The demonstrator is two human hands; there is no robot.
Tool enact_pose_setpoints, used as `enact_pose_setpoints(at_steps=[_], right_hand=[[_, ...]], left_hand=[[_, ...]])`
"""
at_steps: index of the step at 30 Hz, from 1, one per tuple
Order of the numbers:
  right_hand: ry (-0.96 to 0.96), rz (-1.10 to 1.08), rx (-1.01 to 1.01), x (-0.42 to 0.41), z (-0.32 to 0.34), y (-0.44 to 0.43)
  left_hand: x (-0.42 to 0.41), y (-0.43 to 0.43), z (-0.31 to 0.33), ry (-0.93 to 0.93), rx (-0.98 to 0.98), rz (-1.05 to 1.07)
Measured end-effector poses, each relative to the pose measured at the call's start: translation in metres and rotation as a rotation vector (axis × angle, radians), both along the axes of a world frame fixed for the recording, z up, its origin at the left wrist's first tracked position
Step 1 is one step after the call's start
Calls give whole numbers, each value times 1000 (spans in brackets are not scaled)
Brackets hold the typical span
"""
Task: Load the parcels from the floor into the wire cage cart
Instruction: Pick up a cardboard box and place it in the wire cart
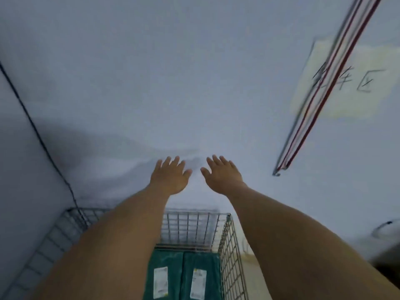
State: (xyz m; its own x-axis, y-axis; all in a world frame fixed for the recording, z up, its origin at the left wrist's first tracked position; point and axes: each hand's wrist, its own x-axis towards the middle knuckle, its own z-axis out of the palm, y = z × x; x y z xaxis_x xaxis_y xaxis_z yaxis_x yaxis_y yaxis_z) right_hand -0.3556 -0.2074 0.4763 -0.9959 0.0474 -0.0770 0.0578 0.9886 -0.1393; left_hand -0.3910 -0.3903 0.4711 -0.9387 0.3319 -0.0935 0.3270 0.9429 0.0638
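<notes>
The wire cage cart (229,252) fills the bottom of the head view, pushed against a pale wall. Inside it lie two green parcels side by side, the left parcel (164,276) and the right parcel (203,276), each with a white label. My left hand (171,176) and my right hand (223,175) are stretched out above the cart's far edge, palms toward the wall, fingers spread, holding nothing. My forearms hide much of the cart's left side.
A black cable (39,139) runs down the wall to the cart's left corner. Red and grey cords (324,89) hang across a paper sign (350,83) at the upper right. A dark object (385,230) sits at the right edge.
</notes>
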Motion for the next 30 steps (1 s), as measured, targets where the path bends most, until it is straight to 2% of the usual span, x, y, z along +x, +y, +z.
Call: enact_pose_setpoints(at_steps=[6,9,12,15,20,30], right_hand=[[254,-44,46,64,196,30],[368,-55,77,106,270,59],[466,-65,110,156,326,100],[512,-79,169,213,366,154],[565,-222,237,301,411,269],[488,-572,269,424,401,474]], left_hand=[[49,37,207,227,21,-9],[95,73,283,365,25,-39],[145,121,332,431,59,-56],[194,178,361,431,109,-98],[260,296,393,488,171,-190],[339,529,399,493,214,-474]])
